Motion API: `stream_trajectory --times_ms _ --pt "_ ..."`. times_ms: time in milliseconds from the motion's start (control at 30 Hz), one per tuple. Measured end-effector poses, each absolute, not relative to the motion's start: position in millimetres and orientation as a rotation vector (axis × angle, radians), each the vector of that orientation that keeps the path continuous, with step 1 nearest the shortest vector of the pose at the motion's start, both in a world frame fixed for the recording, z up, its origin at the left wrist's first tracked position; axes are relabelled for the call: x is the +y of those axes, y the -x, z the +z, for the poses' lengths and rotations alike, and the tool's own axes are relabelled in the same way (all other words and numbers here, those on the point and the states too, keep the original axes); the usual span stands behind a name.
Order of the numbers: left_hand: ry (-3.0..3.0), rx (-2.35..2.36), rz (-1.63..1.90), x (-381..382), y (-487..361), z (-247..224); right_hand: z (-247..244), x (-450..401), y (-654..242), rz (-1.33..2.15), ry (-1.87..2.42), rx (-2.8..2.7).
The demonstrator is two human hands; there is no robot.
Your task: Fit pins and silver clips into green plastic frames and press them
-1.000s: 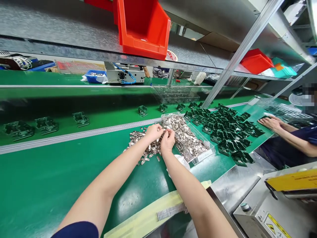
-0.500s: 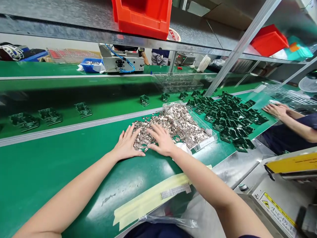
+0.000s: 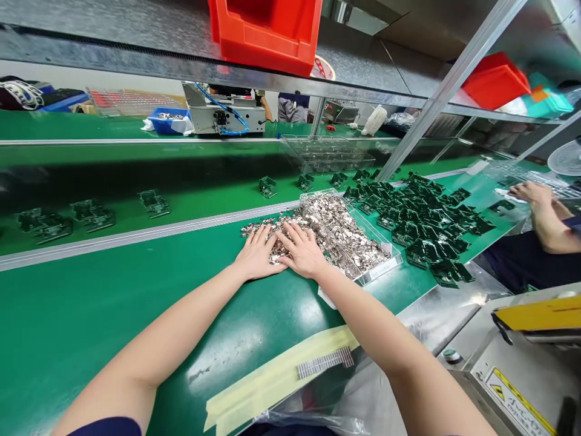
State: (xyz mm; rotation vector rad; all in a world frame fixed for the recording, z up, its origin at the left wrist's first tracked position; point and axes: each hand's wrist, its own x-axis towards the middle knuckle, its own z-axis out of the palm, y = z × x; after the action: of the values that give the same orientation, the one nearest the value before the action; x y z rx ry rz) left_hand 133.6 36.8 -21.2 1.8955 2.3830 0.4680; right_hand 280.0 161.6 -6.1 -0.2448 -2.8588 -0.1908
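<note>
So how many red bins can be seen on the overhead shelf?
2. One red bin sits on the shelf straight above the hands; the other red bin is further right, beside a teal box. More may be cut off by the picture's top edge.

shiny metal clips (image 3: 336,233), glossy green mat (image 3: 91,303), probably rubber

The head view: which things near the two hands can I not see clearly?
- Metal parts under the left hand and right hand: the palms cover them.
- Single pieces in the clear tray: too small to tell their shape.
- Yellow warning label on the machine: cut by the lower edge, print too small.
- Co-worker's hand: cut by the right edge.
</note>
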Motion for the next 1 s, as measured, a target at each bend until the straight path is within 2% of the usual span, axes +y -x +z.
stream_trajectory --times_ms 100,333,467,633,900,1000 --pt "-1.89 2.381 0.51 43 -139 -19 -8 170 -281 -0.13 0.3 -2.812" --pt "-1.895 2.509 0.793 31 -120 -13 -4 171 -298 0.329 0.457 -2.423" --pt "-1.567 2.597 0.941 44 -84 -12 1 140 -295 0.188 0.166 -2.62" --pt "-1.668 2.34 0.89 79 -60 -14 -3 114 -272 -0.009 -0.187 -2.797" --pt "-1.803 2.093 1.016 99 -81 -18 -16 131 -275 0.051 -0.087 -2.711" --pt "-1.723 2.095 1.19 98 -81 -20 -9 140 -278 0.098 0.215 -2.742"
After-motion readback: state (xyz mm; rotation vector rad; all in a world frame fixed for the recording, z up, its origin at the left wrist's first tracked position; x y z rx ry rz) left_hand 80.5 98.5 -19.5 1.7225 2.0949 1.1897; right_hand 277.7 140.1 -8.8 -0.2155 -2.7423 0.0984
